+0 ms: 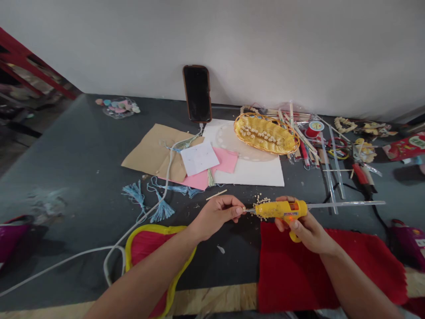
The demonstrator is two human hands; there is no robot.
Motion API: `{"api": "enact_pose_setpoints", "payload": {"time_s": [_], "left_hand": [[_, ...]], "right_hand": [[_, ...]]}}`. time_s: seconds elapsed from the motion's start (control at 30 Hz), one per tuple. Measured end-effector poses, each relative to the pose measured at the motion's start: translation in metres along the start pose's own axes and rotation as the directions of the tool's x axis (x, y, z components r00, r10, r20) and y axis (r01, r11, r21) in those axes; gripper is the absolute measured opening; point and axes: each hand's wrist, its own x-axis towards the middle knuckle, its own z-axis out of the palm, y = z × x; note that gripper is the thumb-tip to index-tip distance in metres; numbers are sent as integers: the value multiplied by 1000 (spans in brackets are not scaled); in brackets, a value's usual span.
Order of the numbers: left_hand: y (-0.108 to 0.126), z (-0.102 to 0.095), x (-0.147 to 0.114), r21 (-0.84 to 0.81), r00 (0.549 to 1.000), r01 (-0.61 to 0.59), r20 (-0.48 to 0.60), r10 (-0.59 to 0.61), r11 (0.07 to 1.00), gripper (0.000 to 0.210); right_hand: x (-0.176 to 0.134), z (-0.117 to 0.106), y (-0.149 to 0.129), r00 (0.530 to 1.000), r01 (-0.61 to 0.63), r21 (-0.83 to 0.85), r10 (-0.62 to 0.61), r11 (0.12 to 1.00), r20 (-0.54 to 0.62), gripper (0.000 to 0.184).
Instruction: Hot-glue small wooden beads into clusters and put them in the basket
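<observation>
My right hand [303, 230] is wrapped round a yellow hot glue gun [274, 209], held level with its nozzle to the left. A long clear glue stick [345, 204] sticks out of its back. At the nozzle tip, my left hand [221, 215] pinches a tiny pale piece [244, 209], perhaps a bead; the fingers cover most of it. Small beige beads [262, 198] lie scattered on the dark table behind and under the gun. A thin wooden stick [216, 195] rests just behind my left hand.
Red felt [282, 266] lies under my right forearm, a yellow-edged pink cloth [146, 243] under my left. Behind are blue tassels [162, 210], papers [199, 158], a gold basket [265, 133] with beads, and a phone [197, 93] against the wall. A white cable [168, 177] crosses the left side. Pliers [361, 175] lie right.
</observation>
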Motion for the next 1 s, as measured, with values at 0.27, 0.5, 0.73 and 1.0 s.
{"api": "enact_pose_setpoints", "payload": {"time_s": [0.27, 0.5, 0.73, 1.0], "left_hand": [[-5, -3, 1, -78, 1000, -1, -25, -1, 997, 23], [2, 0, 1, -219, 995, 43, -83, -62, 975, 28], [-1, -3, 2, -111, 998, 20, -55, -26, 994, 27], [-3, -4, 2, -44, 1000, 7, -24, -8, 999, 25]], "right_hand": [[-3, -4, 1, 999, -39, 41, 38, 998, 18, 37], [5, -15, -5, 971, -78, 358, 152, 931, -184, 45], [32, -40, -18, 818, -193, 260, 301, 946, -489, 35], [60, -48, -28, 872, -304, -66, 250, 950, -420, 46]]}}
